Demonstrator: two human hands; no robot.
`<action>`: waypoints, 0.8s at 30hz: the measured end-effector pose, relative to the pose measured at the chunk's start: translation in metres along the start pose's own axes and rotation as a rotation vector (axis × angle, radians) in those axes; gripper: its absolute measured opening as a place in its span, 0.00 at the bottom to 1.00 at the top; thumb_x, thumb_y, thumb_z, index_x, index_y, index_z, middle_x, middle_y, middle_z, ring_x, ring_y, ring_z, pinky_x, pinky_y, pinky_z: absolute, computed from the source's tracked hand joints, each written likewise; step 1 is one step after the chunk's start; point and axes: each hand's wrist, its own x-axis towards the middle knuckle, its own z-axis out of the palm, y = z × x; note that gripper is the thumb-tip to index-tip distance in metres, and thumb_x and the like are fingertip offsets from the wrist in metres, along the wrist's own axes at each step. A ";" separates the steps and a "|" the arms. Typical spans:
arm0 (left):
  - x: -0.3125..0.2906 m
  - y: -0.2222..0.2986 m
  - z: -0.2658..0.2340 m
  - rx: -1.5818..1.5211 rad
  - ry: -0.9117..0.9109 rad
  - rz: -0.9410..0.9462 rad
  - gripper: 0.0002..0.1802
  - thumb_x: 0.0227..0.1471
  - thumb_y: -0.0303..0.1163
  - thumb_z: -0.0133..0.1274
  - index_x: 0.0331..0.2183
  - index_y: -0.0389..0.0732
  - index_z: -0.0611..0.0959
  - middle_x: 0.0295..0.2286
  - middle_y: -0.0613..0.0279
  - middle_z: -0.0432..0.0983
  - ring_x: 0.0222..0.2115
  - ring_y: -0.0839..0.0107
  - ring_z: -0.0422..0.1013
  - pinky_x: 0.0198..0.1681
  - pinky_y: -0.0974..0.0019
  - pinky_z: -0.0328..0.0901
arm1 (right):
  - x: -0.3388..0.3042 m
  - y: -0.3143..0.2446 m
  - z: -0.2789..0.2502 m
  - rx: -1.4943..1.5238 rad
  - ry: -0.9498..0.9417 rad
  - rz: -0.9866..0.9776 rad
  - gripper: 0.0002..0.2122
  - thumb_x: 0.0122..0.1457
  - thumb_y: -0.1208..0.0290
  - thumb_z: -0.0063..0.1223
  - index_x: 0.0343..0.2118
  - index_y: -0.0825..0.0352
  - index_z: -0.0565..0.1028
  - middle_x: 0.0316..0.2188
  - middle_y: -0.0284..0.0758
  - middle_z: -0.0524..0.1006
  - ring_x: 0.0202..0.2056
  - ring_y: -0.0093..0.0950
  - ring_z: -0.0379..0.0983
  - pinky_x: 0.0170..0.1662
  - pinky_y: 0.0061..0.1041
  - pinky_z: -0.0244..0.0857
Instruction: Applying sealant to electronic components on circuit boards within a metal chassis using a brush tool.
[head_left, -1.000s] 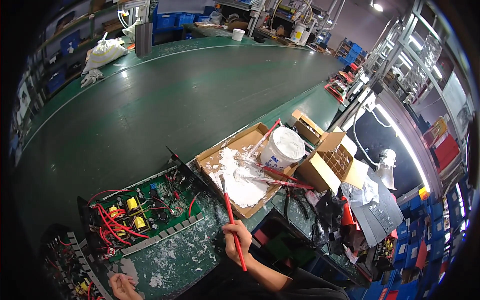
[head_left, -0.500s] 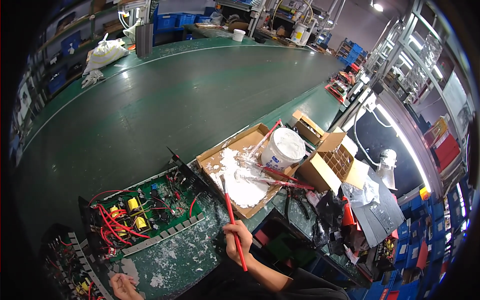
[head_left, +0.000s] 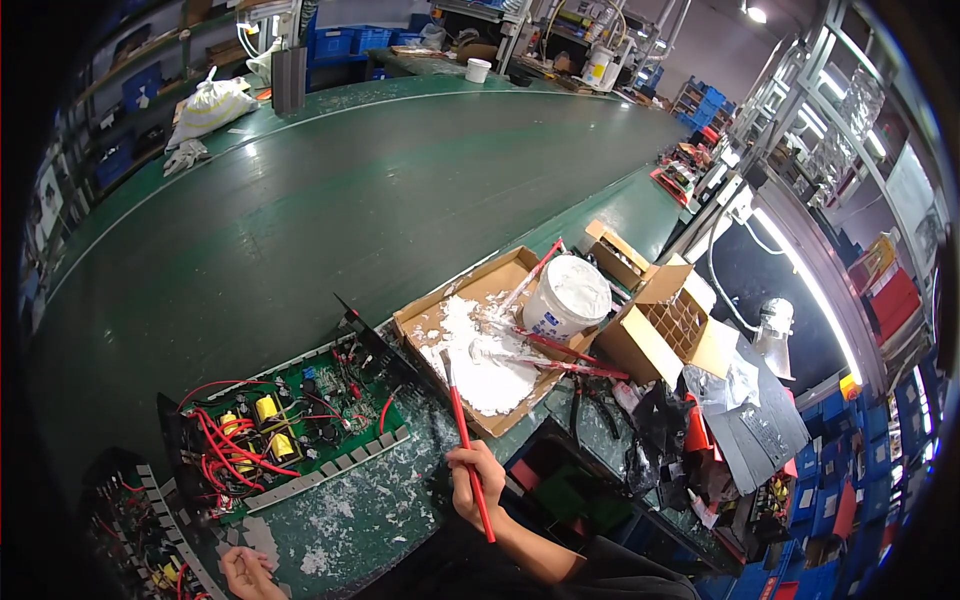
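My right hand (head_left: 474, 484) is closed round the red handle of a brush (head_left: 460, 418). The brush's bristle end points away from me and meets the white paste (head_left: 490, 380) in a shallow cardboard tray (head_left: 412, 322). At the lower left, my left hand (head_left: 248, 574) rests with curled fingers beside thin grey pads (head_left: 262, 540); whatever it may hold is hidden. Between the hands and the conveyor lies a green circuit board (head_left: 325, 400) with red wires, yellow-wrapped transformers and a row of grey pads along its near edge.
A white bucket (head_left: 568, 298) stands in the tray among other red-handled brushes (head_left: 560, 368). Right of it is an open divided carton (head_left: 668, 325). A second board (head_left: 150, 540) sits at the lower left. Pliers (head_left: 592, 405) and black plastic (head_left: 655, 430) lie right. The dark conveyor belt (head_left: 330, 200) stretches beyond.
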 end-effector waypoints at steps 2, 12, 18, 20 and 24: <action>0.000 0.002 0.000 -0.011 -0.004 0.006 0.08 0.55 0.29 0.53 0.33 0.33 0.76 0.25 0.58 0.76 0.21 0.77 0.68 0.21 0.78 0.59 | 0.000 0.000 0.000 0.000 -0.004 0.001 0.08 0.47 0.88 0.43 0.29 0.73 0.72 0.24 0.39 0.72 0.22 0.25 0.68 0.26 0.19 0.62; -0.001 0.002 0.001 -0.025 -0.003 -0.029 0.07 0.55 0.28 0.52 0.33 0.33 0.76 0.25 0.59 0.75 0.20 0.77 0.67 0.21 0.78 0.58 | -0.001 0.001 0.000 0.015 -0.001 0.006 0.07 0.48 0.87 0.43 0.29 0.73 0.72 0.23 0.38 0.72 0.22 0.24 0.67 0.26 0.19 0.62; 0.000 0.002 0.002 -0.042 -0.001 -0.018 0.07 0.55 0.28 0.53 0.33 0.33 0.76 0.25 0.59 0.75 0.20 0.78 0.66 0.21 0.78 0.59 | 0.000 0.001 0.000 0.008 0.003 0.000 0.07 0.48 0.87 0.43 0.29 0.73 0.73 0.23 0.39 0.72 0.22 0.25 0.68 0.26 0.19 0.62; 0.000 0.005 0.002 -0.033 -0.002 -0.015 0.07 0.55 0.28 0.53 0.33 0.33 0.76 0.25 0.59 0.75 0.20 0.77 0.66 0.21 0.78 0.59 | 0.000 0.002 0.001 0.009 0.004 0.007 0.07 0.48 0.87 0.43 0.29 0.73 0.73 0.23 0.39 0.73 0.22 0.25 0.68 0.26 0.20 0.62; 0.000 0.003 0.002 -0.030 0.002 -0.020 0.07 0.54 0.28 0.53 0.33 0.33 0.76 0.25 0.59 0.76 0.20 0.77 0.67 0.21 0.78 0.59 | 0.001 -0.001 0.000 -0.003 0.004 0.005 0.07 0.47 0.87 0.43 0.28 0.73 0.73 0.23 0.39 0.73 0.22 0.25 0.68 0.26 0.20 0.62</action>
